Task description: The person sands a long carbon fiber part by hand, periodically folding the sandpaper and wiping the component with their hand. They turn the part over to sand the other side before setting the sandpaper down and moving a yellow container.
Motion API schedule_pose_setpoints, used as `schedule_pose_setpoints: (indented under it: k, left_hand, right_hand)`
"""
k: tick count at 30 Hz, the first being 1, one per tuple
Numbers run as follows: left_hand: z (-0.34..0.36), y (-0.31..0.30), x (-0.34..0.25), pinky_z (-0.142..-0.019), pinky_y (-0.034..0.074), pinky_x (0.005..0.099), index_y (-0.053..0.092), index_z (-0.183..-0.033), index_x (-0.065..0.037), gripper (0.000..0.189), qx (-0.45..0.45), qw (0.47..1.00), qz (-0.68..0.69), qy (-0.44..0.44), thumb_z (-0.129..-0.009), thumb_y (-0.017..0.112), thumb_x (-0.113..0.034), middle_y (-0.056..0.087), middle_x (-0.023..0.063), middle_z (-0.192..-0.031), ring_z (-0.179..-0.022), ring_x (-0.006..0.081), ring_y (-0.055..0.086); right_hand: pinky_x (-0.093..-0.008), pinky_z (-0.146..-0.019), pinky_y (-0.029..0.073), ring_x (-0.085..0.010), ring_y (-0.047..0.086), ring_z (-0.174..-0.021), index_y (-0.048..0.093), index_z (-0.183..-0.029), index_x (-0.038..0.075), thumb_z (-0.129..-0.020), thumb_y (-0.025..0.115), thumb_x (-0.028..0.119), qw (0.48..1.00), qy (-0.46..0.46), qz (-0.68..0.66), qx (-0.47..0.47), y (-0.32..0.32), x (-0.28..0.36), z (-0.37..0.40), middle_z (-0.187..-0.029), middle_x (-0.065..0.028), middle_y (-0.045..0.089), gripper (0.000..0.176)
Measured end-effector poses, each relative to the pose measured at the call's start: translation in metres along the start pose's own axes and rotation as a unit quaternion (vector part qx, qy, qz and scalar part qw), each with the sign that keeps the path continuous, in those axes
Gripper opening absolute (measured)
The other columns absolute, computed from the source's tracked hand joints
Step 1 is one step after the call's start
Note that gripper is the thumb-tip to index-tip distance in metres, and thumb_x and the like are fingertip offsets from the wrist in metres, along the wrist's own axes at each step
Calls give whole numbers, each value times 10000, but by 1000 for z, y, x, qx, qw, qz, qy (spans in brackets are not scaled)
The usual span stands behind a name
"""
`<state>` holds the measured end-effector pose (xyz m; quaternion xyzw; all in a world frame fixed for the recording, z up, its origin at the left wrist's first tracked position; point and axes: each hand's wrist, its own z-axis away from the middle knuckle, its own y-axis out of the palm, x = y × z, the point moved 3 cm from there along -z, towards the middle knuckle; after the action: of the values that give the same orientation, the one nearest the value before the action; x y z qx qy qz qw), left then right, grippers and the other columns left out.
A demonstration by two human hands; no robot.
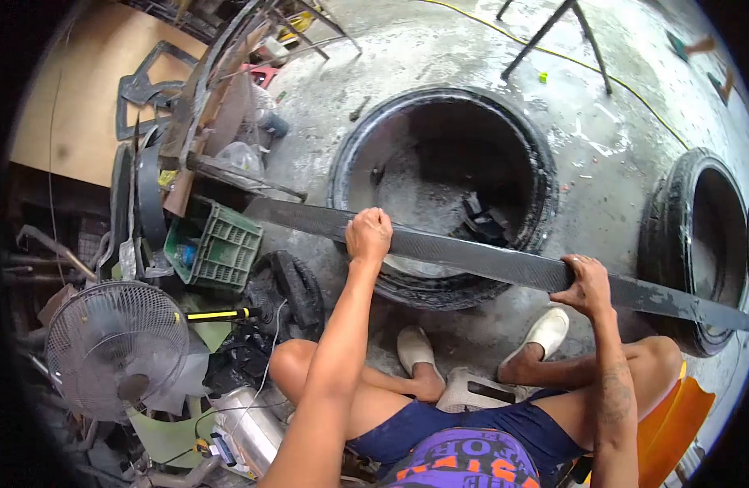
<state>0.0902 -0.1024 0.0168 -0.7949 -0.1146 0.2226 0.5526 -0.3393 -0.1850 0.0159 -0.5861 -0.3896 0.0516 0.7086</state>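
Observation:
A long dark strip (472, 254) with a woven, carbon-fibre-like pattern stretches across the view, sloping down to the right. It passes over the near side of a large black tyre (342, 154) lying on the floor. My left hand (369, 234) is closed in a fist on the strip, left of its middle; the inside of the fist is hidden. Further right, my right hand (586, 285) grips the strip with fingers over the upper edge and thumb at the lower edge. Past that hand, the strip's right end lies in front of a second tyre (675, 236).
At the left are a standing fan (118, 350), a green plastic crate (220, 244) and a metal-framed rack (204, 89). Trestle legs (545, 41) and a yellow cable (488, 26) are at the back. Another person's feet (720, 81) show at far right.

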Motion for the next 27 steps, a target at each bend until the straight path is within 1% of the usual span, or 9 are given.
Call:
schedule_pose_setpoints:
  k: [3,5,7,14,16,20,23,26,27]
  left_hand:
    - [40,26,-106,-588,489,452,617,-625,-93,196,39,980,168,94,-791,614,-197,635,130,-685,-643,319,630]
    - [87,44,-221,-594,476,467,584,-632,-130,118,22,971,102,215,-734,610,-182,601,125,-673,-635,311,613]
    - [114,40,-275,-578,472,463,547,-627,-118,171,-9,939,243,244,-789,587,-158,562,133,-638,-604,328,596]
    - [39,9,-85,-527,479,448,555,-585,-111,215,-74,993,21,85,-795,594,-128,569,106,-579,-582,290,608]
    - [58,23,-135,-543,479,463,562,-592,-106,215,37,986,135,92,-804,581,-136,600,126,-633,-596,297,616]
    - [111,39,-278,-585,477,474,581,-630,-104,166,-26,955,182,232,-791,572,-142,602,144,-652,-621,334,616]
    - [79,33,-190,-542,477,472,578,-612,-106,173,-10,971,103,217,-780,581,-147,590,138,-623,-576,330,605]
    - [39,20,-64,-480,468,457,575,-597,-95,184,-3,998,41,50,-771,600,-149,605,141,-624,-545,328,603]
    - [41,21,-72,-489,472,457,582,-598,-94,190,-5,997,11,75,-778,597,-150,618,141,-641,-557,329,610]
  right_hand:
    - [-413,-902,490,-310,650,-1002,682,-1087,43,-533,856,393,1000,15,1,19,8,-10,0,-1008,-132,699,679]
    - [-416,-897,492,-315,652,-998,683,-1091,41,-536,854,402,1000,10,3,22,8,-12,-1,-1009,-139,699,684]
    - [-419,-881,501,-330,662,-978,684,-1099,30,-553,843,404,1000,5,-16,9,6,-9,-1,-1009,-157,703,681]
    - [-417,-882,514,-331,670,-970,696,-1067,19,-560,824,392,999,23,-4,25,4,-6,-3,-1007,-166,707,642]
    - [-414,-888,516,-330,670,-971,696,-1076,25,-558,823,402,999,24,1,26,3,-5,-4,-1009,-166,708,653]
    - [-416,-891,509,-330,669,-970,691,-1090,35,-557,824,395,1000,11,-12,21,4,-5,-4,-994,-161,708,657]
    - [-417,-887,506,-330,667,-967,692,-1078,35,-554,828,384,999,25,-16,29,1,-4,-2,-987,-156,705,644]
    - [-416,-883,510,-333,667,-966,693,-1073,32,-555,828,384,1000,15,-16,17,5,-8,-1,-987,-155,706,641]
    - [-417,-876,515,-334,667,-963,693,-1075,30,-553,832,386,999,17,-18,23,3,-5,-2,-987,-157,705,646]
